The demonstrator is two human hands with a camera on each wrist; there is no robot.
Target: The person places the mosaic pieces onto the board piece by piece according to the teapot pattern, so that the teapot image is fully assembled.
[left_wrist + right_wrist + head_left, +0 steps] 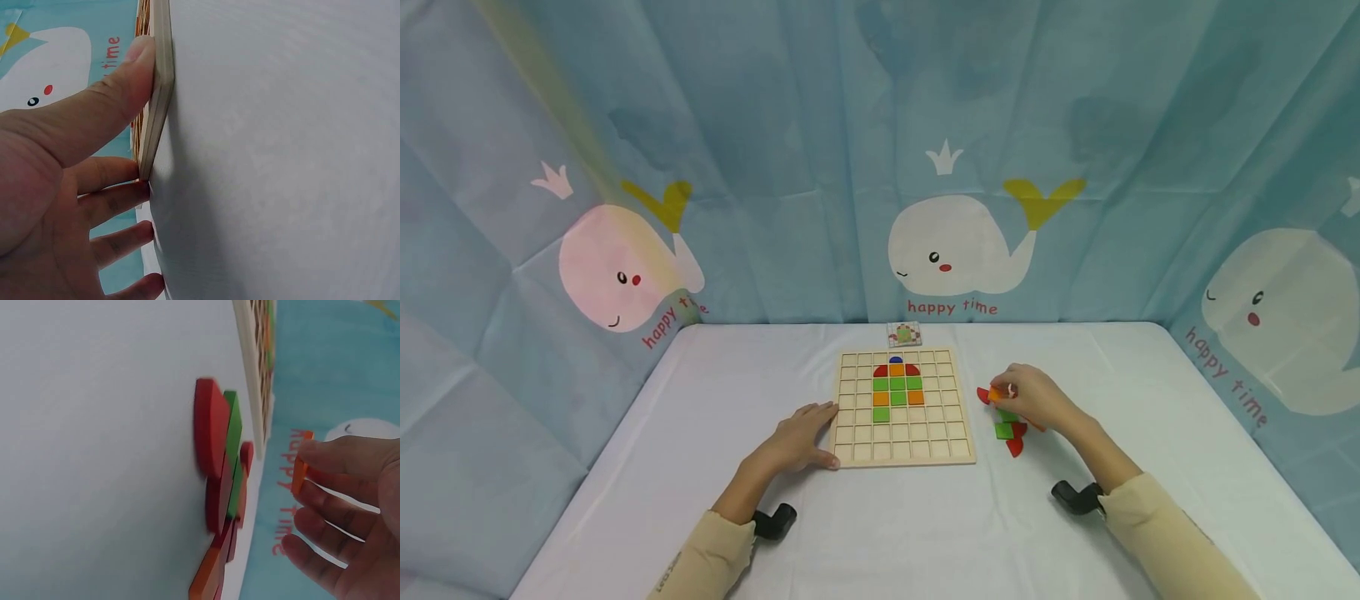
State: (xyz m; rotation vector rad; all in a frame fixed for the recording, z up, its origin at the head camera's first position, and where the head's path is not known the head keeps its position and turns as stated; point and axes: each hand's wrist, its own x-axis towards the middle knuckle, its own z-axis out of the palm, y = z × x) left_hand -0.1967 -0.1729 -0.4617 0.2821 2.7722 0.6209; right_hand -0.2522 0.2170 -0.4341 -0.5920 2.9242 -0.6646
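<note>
A wooden grid board (938, 429) lies on the table with square tiles, red quarter-round tiles and one blue tile set in its cells. My left hand (797, 437) rests at the board's left edge. Its thumb touches the near left corner, and its fingers are spread along the side, as the left wrist view also shows. Between thumb and fingertip, my right hand (1036, 397) pinches an orange square tile (302, 465), raised over a loose pile right of the board. That pile includes a green tile (1004, 431) and a red quarter-round tile (211, 425), partly hidden by the hand in the head view.
Behind the board's far edge lies a small printed card (904, 334). A white cloth covers the table (775, 375). Blue curtains (820, 250) with whale prints hang behind and at both sides. Each wrist wears a black camera mount (1077, 497).
</note>
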